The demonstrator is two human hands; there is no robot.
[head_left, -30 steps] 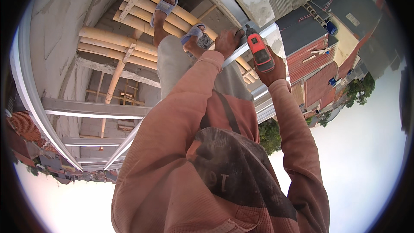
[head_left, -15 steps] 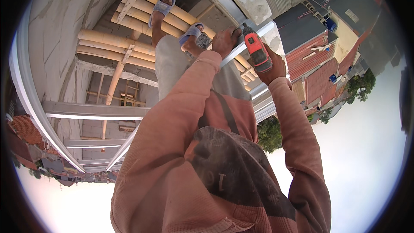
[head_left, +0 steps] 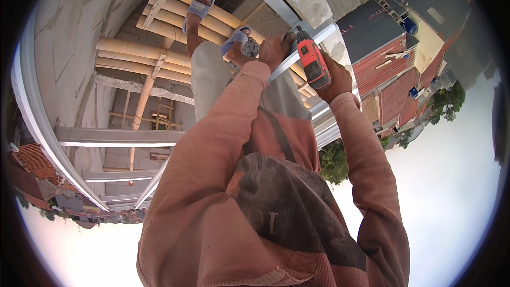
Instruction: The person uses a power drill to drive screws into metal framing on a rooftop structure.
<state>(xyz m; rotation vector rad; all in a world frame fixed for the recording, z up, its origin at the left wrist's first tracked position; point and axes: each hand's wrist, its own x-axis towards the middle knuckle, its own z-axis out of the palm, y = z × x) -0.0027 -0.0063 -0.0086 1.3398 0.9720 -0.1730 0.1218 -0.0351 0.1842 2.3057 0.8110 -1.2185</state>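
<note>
while gripping the drill [head_left: 313,66] in the right hand [head_left: 340,81], showing little change from a second ago beyond a slight roll of its red body, with its nose still beside the metal bar [head_left: 325,33]. clamping the right fingers around the drill, mostly out of sight behind it, with its body to their left. keeping the left hand [head_left: 273,52] by the same bar, just left of the drill's nose, with fingers curled; cannot tell whether closed on the metal.

Both sandals [head_left: 200,8] rest on bamboo poles [head_left: 226,17], left of the drill [head_left: 313,66].
</note>
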